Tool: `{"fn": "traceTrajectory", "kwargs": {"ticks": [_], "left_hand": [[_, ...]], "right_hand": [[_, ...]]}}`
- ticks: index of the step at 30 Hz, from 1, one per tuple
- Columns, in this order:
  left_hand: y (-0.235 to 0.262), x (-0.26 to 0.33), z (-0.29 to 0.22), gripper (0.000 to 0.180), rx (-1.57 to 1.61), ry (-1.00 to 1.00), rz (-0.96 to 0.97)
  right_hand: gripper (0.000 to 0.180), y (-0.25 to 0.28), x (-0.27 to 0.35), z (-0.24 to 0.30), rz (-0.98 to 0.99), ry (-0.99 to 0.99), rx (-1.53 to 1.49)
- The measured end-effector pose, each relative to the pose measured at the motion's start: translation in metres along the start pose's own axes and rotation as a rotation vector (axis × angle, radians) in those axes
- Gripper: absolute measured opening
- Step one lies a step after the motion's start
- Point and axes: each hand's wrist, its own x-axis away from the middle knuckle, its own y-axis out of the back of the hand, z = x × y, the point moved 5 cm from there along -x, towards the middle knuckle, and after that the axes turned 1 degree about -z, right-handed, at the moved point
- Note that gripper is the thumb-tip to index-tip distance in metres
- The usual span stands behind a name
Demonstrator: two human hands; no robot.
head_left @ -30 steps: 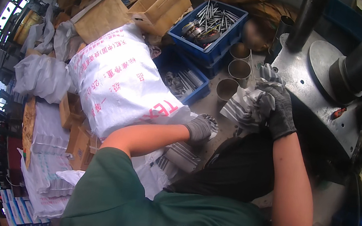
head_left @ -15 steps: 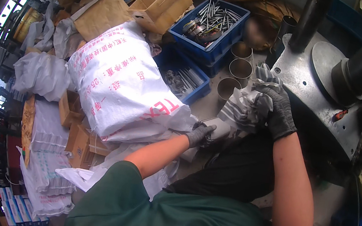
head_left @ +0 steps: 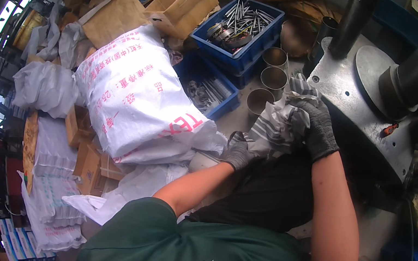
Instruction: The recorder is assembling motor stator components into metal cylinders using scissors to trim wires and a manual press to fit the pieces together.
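Note:
My gloved right hand (head_left: pixel 319 128) is closed round a crumpled grey-and-white striped cloth (head_left: pixel 275 124), gripping its upper right side. The cloth hangs bunched down and to the left, above my dark trouser leg. My left hand (head_left: pixel 239 151), also in a grey glove, is curled at the lower left end of the cloth, between it and a big white woven sack (head_left: pixel 140 97). Its fingertips are partly hidden, and what lies inside them does not show.
Several open metal cylinders (head_left: pixel 261 101) stand just beyond the cloth. A blue bin (head_left: pixel 233 51) of metal rods sits above another blue bin (head_left: pixel 233 101). To the right is a metal machine plate (head_left: pixel 334 77) with thick posts. Cardboard boxes (head_left: pixel 95 167) lie at left.
My left hand has moved right, from beside the sack's mouth to the lower end of the striped cloth. My right hand keeps its hold on the cloth. The whole view has shifted slightly.

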Motion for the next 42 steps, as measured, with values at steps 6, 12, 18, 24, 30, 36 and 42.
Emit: {"fn": "traceTrajectory", "kwargs": {"ticks": [6, 12, 18, 24, 30, 36, 42], "left_hand": [[0.001, -0.014, 0.036, 0.053, 0.826, 0.064, 0.199], [0.0, -0.025, 0.075, 0.038, 1.231, 0.628, 0.392], [0.03, -0.05, 0.089, 0.044, 1.257, 0.564, 0.362], [0.099, -0.067, 0.065, 0.04, 0.611, 0.573, 0.411], [0.074, -0.029, 0.014, 0.032, 0.136, -0.204, 0.014], [0.092, 0.002, -0.029, 0.028, 0.266, -0.291, 0.213], [0.126, -0.065, -0.016, 0.025, 0.376, -0.146, 0.022]], "right_hand": [[0.026, -0.002, -0.004, -0.002, 0.045, -0.017, -0.104], [0.029, -0.007, -0.006, 0.005, 0.175, 0.478, 0.493], [0.027, -0.001, -0.003, -0.001, 0.045, 0.041, -0.001], [0.029, 0.001, 0.0, 0.001, -0.001, -0.048, -0.057], [0.028, 0.001, -0.008, -0.006, 0.006, -0.048, -0.029], [0.03, 0.003, -0.013, -0.005, 0.055, 0.071, 0.133], [0.028, 0.0, -0.015, -0.01, 0.064, 0.03, 0.048]]}}
